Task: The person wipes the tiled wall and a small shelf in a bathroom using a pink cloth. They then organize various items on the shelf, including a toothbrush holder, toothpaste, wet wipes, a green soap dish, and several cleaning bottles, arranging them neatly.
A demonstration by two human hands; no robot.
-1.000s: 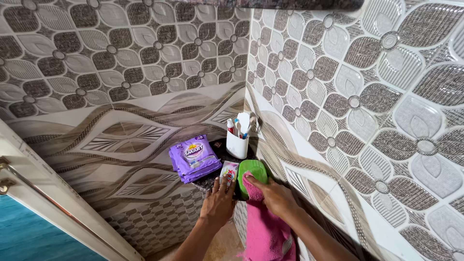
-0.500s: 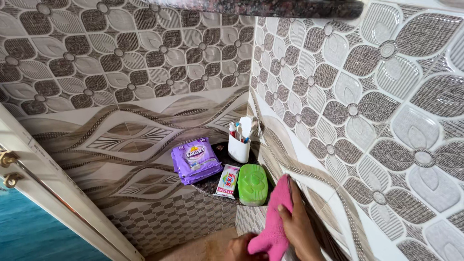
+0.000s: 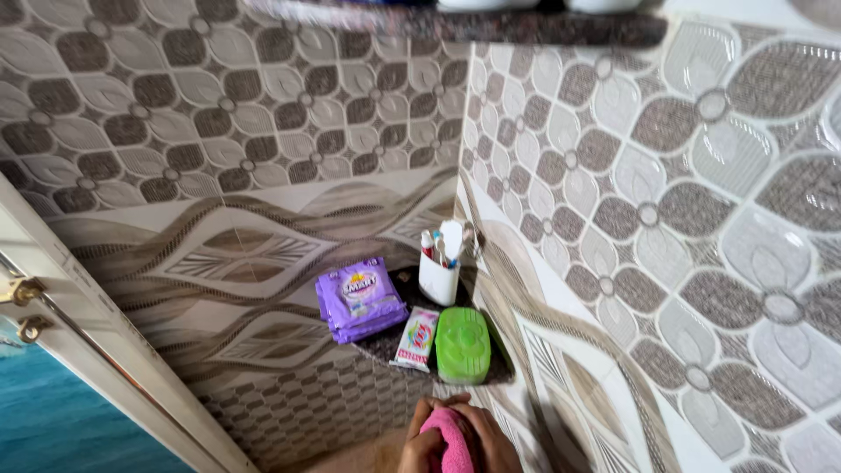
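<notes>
Both my hands are at the bottom edge of the view, below a dark stone corner shelf [image 3: 385, 344]. My left hand [image 3: 422, 442] and my right hand [image 3: 487, 438] are closed together around a bunched pink cloth [image 3: 449, 442]. On the shelf above them lie a green soap case [image 3: 462, 343], a small white and red soap packet [image 3: 417, 337] and purple detergent pouches [image 3: 358, 299]. A white cup [image 3: 438, 278] with toothbrushes stands at the shelf's back corner. My hands touch none of the shelf items.
Patterned brown and white tiles cover both walls that meet at the corner. A second dark shelf [image 3: 491, 22] runs along the top. A white door frame with brass fittings [image 3: 26, 307] slants at the left, with blue floor [image 3: 53, 429] beyond.
My right hand has come off the right wall and dropped to the bottom edge. Both hands now bunch the pink cloth between them. The view has tilted slightly upward.
</notes>
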